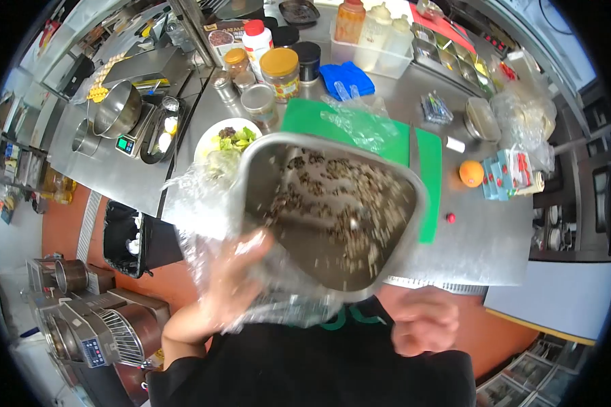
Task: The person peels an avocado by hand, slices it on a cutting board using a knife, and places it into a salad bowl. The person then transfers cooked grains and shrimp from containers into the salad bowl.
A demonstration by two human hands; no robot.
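Your left hand [241,275], fingers partly extended, meets clear plastic film [204,217] at a metal container's [285,247] near left corner, its grip unclear; your right hand [425,321] curls well clear, any hold impossible to tell. The container, scattered with chopped pieces [363,227], tilts by the surface's [485,247] near edge, overlapping a green cutting board [429,197].

No readable text on shirt [305,370], box [223,37], scale [125,144].

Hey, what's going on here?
A person's left hand is at the near left side of a metal pan, amid clear film; blur hides the exact grip. Chopped bits are scattered inside. The curled right hand is apart from the pan. A green board lies beyond, a knife on it.
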